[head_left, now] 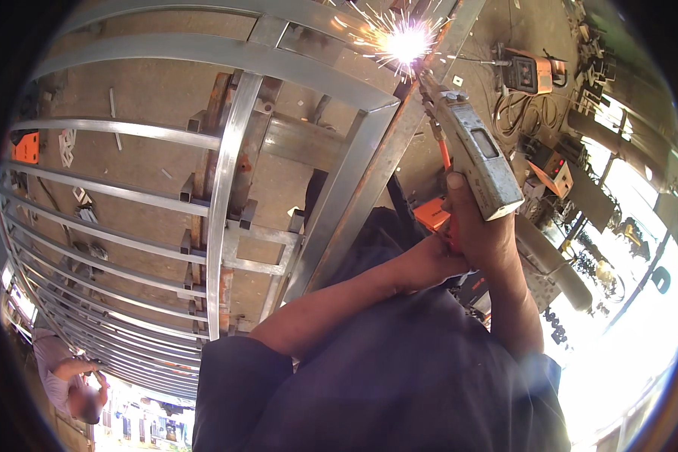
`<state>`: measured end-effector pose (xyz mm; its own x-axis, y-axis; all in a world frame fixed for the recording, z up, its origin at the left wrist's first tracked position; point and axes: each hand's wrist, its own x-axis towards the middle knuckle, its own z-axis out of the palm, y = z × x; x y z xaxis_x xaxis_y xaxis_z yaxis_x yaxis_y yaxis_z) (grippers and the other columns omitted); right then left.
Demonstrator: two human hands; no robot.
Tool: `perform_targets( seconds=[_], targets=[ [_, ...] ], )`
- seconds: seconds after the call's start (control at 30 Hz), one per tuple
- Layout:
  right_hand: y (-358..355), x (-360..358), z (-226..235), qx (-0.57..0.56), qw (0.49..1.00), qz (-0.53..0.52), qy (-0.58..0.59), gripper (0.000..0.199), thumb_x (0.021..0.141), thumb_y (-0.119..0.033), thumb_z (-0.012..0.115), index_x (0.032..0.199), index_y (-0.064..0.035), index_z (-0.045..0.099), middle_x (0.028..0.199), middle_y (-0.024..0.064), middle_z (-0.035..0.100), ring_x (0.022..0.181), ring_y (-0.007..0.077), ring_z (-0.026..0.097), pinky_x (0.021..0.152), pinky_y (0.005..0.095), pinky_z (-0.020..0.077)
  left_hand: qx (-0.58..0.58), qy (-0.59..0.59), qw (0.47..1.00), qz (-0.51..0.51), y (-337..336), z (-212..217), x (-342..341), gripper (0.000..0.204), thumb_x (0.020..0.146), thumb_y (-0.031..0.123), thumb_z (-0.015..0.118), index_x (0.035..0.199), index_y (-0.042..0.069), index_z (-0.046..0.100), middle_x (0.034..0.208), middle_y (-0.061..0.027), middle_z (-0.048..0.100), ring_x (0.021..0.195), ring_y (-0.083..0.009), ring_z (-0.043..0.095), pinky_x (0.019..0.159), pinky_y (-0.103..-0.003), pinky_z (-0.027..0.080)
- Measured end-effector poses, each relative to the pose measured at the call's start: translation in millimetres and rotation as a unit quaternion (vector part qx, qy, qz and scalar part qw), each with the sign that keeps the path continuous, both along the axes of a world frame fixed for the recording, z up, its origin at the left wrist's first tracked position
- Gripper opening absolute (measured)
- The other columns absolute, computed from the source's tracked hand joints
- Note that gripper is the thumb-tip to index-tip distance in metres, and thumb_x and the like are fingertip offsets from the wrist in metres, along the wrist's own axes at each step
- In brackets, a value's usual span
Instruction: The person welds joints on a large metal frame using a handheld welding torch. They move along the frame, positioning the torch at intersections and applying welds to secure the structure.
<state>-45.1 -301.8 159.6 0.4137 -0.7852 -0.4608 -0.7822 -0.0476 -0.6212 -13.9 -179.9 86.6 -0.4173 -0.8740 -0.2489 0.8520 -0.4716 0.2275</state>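
A glaring welding arc (408,47) throws sparks at the top of the steel frame (369,158), hiding the spot where it burns. Just below the arc reaches a worn grey metal tool (481,151), long and blocky, with a rectangular slot in its side. My right hand (484,230) is closed around its lower part, thumb upward. Alongside it runs a thin red-orange rod or handle (443,151), passing down between my hands. My left hand (433,264) is closed against my right wrist by the lower end of that handle; its fingers are mostly hidden.
Parallel steel bars (120,184) fill the left side, joined to an upright flat bar (230,188). An orange-and-black machine (531,71) stands at the upper right beside coiled cables (531,113). Another person (68,373) bends by the bars' far end at the lower left.
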Motion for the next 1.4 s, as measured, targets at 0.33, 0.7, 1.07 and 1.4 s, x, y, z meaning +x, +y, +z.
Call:
perform_targets(
  seconds=[0.33,0.7,1.07,1.4],
  targets=[
    [2,-4,2,0.02,1.0,-0.002,-0.005,0.033,0.103,-0.029,0.069,0.117,-0.0001,0.064,0.084,0.0028,0.066,0.073,0.0117,0.064,0.063,0.0282,0.0532,0.014,-0.023,1.0,0.0,3,2,-6,0.057,0.098,0.017,0.072,0.147,0.002,0.046,0.133,-0.0072,0.063,0.125,-0.0151,0.058,0.109,-0.035,0.046],
    [7,-1,7,0.044,0.998,-0.029,0.034,0.029,0.104,-0.028,0.066,0.111,-0.0003,0.065,0.082,0.0032,0.065,0.072,0.0118,0.064,0.062,0.0282,0.0519,0.011,0.03,0.999,0.021,3,10,1,0.067,0.102,0.013,0.068,0.156,0.004,0.03,0.145,-0.0051,0.051,0.132,-0.0125,0.049,0.111,-0.032,0.043],
    [11,-3,7,0.027,0.999,-0.027,0.039,0.029,0.104,-0.029,0.066,0.11,-0.0009,0.065,0.08,0.0032,0.065,0.071,0.0118,0.065,0.061,0.0281,0.0517,-0.013,0.028,1.0,0.0,6,7,-3,0.067,0.101,0.011,0.068,0.156,0.005,0.029,0.136,-0.0036,0.056,0.122,-0.0102,0.054,0.103,-0.031,0.047],
    [13,-7,7,0.025,0.999,-0.018,0.044,0.029,0.104,-0.03,0.067,0.11,-0.002,0.064,0.077,0.0029,0.063,0.069,0.0104,0.063,0.059,0.0272,0.0524,-0.008,0.025,1.0,0.006,7,12,-1,0.072,0.102,0.011,0.067,0.159,0.005,0.023,0.145,-0.0053,0.052,0.132,-0.0133,0.05,0.111,-0.033,0.043]
  ],
)
